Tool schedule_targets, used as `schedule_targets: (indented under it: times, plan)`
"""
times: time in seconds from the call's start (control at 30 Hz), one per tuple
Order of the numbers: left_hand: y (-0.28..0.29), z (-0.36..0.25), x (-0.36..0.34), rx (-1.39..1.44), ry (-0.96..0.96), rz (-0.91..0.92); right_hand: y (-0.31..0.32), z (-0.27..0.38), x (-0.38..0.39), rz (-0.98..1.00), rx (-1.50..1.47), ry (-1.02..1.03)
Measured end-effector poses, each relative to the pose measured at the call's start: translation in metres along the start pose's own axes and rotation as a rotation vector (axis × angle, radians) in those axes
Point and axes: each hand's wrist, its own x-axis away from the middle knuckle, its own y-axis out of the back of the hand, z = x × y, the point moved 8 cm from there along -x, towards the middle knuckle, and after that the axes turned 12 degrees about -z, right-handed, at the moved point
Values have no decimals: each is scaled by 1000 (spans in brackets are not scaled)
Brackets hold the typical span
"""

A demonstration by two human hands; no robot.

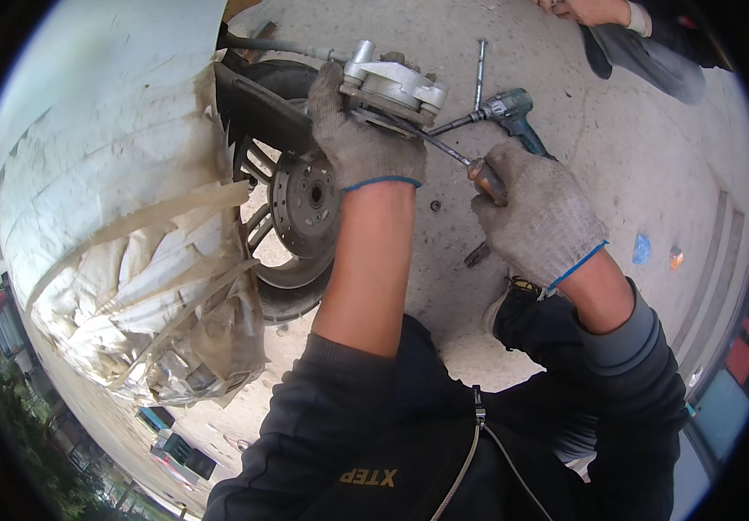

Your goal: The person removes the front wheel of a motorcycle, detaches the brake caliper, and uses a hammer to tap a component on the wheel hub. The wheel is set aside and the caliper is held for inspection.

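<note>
My gloved left hand point(361, 148) grips a silver brake caliper point(400, 83) from below, in the upper middle. My gloved right hand point(535, 208) is closed round the handle of a screwdriver point(489, 181), its shaft slanting up-left to the caliper's underside; the tip is hidden there. Just left of the caliper and behind my left hand is a wheel point(284, 282) with a drilled brake disc point(294, 217), beneath a dark fork leg point(263, 104).
A paper-wrapped vehicle body point(114, 122) fills the left side. A cordless driver point(513, 111), a long metal tool point(481, 65), small parts and a blue packet point(641, 249) lie on the concrete floor point(635, 165). A co-worker's hands point(591, 12) and leg are at top right.
</note>
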Motion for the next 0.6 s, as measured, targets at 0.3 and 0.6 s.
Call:
schedule_targets:
  times: [0.3, 0.6]
  plan:
    - [3, 1, 2, 12, 49, -4, -4, -5, 3, 104, 8, -101]
    - [2, -1, 13, 108, 233, 252, 12, -65, 0, 143, 353, -141]
